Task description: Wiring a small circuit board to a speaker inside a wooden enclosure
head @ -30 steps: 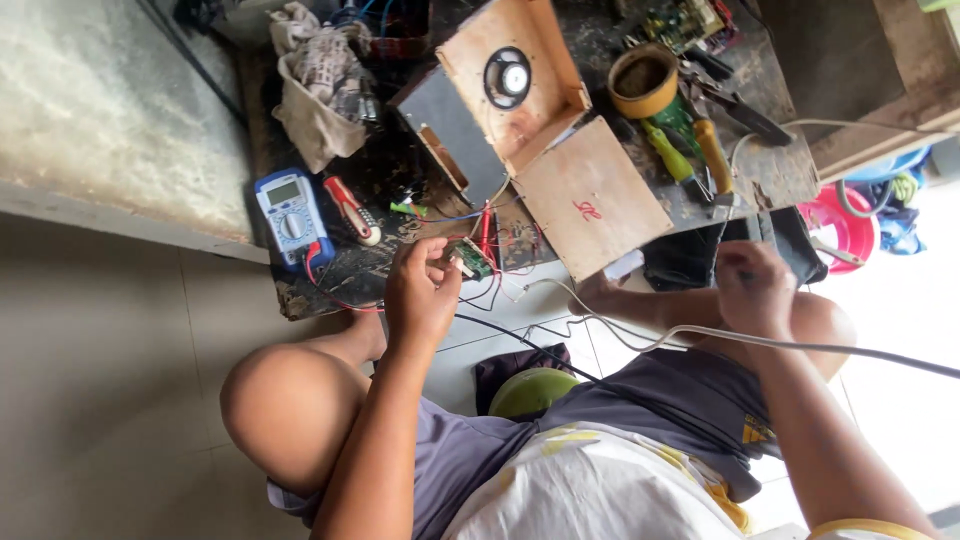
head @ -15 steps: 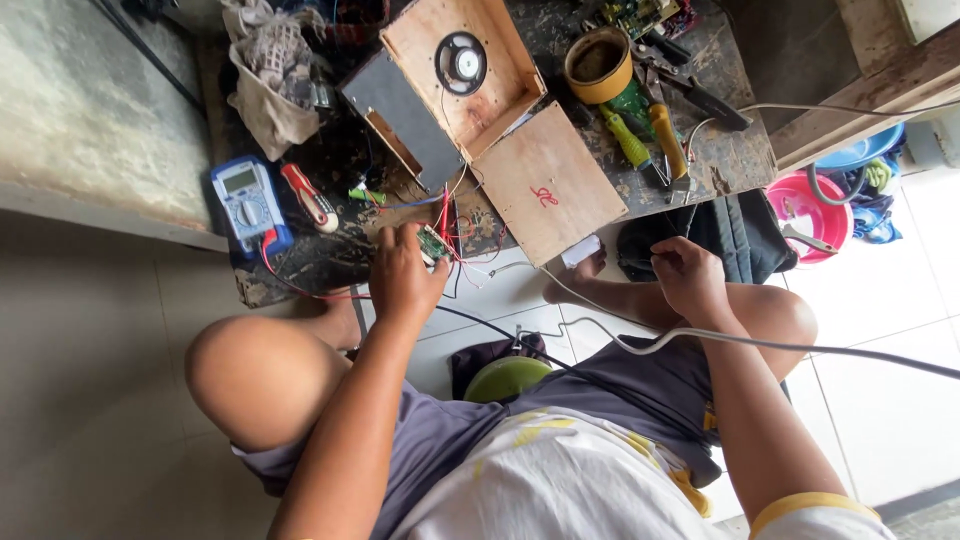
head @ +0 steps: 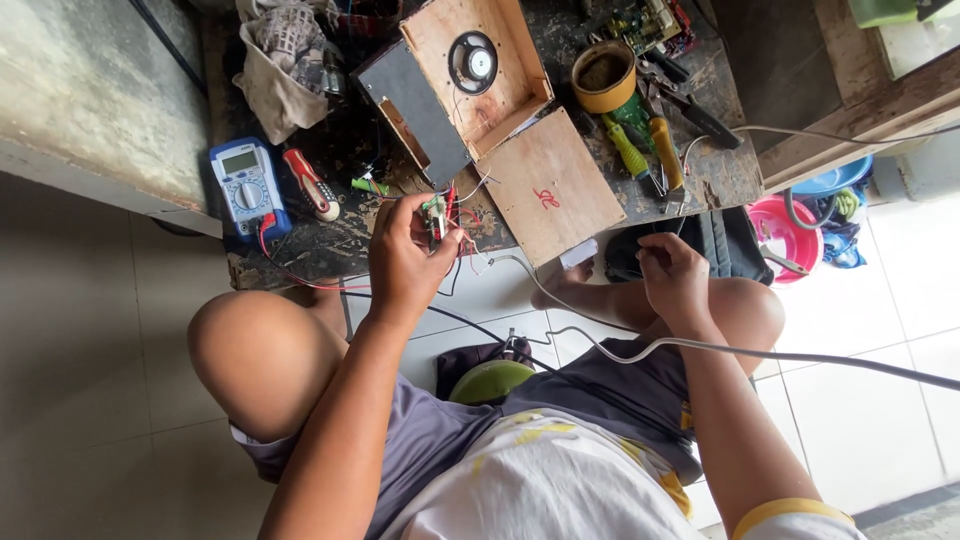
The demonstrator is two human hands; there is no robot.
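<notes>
Left hand pinches a small wired circuit board at the workbench's near edge, below the open wooden speaker box. Right hand grips a white cable over the knee.

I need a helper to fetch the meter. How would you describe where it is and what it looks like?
Start at the open wooden speaker box on the dark workbench, then look left towards the bench's front corner. The multimeter lies flat there beside a red-handled tool. It alone is blue, with a pale screen and round dial.
</notes>
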